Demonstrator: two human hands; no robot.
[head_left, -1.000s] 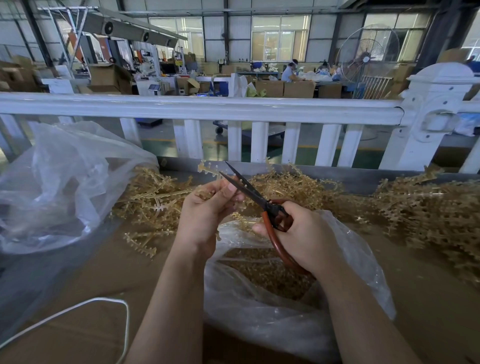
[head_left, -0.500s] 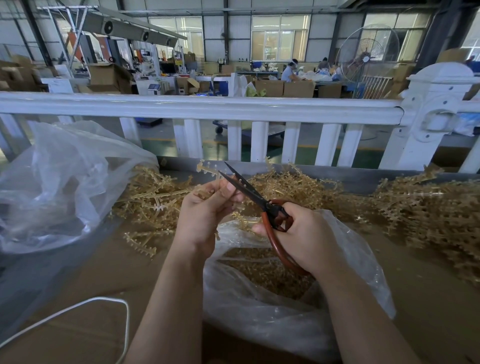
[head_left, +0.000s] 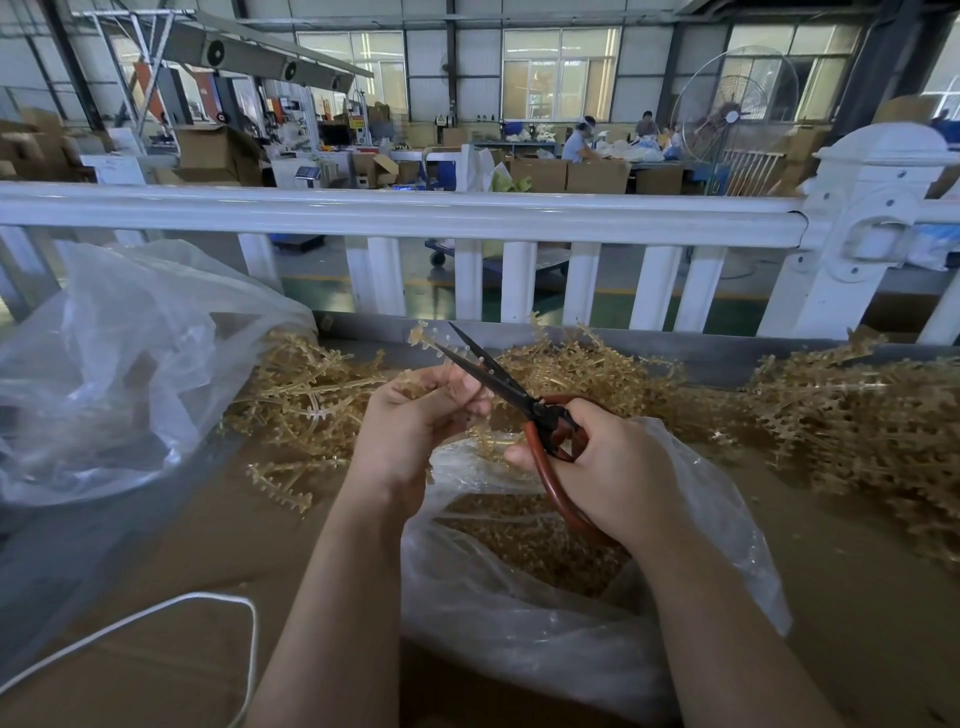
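From the head camera, the left hand (head_left: 415, 434) pinches a tan plastic branched sprig (head_left: 422, 336) above the open clear plastic bag (head_left: 519, 654) on the brown bench (head_left: 156, 571). The right hand (head_left: 615, 467) grips red-handled, dark-bladed scissors (head_left: 496, 378), whose parted blades meet the sprig's upper end.

A factory hall: cardboard boxes (head_left: 597, 175), industrial fan (head_left: 737, 98), distant workers (head_left: 579, 139)

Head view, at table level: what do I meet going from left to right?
clear bag → left hand, pinching a tan plastic sprig → scissors → right hand, holding the scissors by the handles → heap of tan plastic sprigs
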